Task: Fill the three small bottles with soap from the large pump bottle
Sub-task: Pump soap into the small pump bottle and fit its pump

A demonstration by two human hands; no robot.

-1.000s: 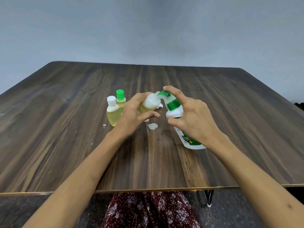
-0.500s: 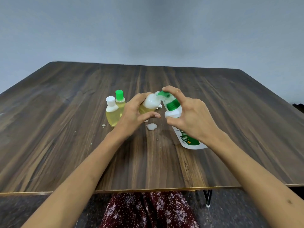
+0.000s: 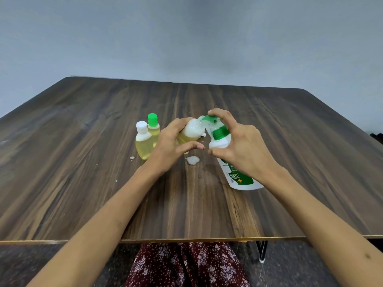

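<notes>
My left hand [image 3: 172, 143] grips a small uncapped bottle [image 3: 190, 132], tilted toward the pump, with yellow liquid below and white foam on top. My right hand [image 3: 242, 150] grips the large white pump bottle [image 3: 238, 175], which leans left; its forefinger lies over the green pump head [image 3: 209, 120], whose spout meets the small bottle's mouth. Two capped small bottles of yellow liquid stand left of my hands: one with a white cap [image 3: 143, 145], one with a green cap [image 3: 153, 128] just behind it.
A blob of white foam [image 3: 192, 160] and small drops lie on the dark wooden table [image 3: 83, 172] under my hands. A tiny foam spot [image 3: 131, 158] sits beside the white-capped bottle. The table's front edge is close to my lap.
My hands and both bottles have barely shifted. My right forefinger stays on the pump head, with the spout at the small bottle's mouth.
</notes>
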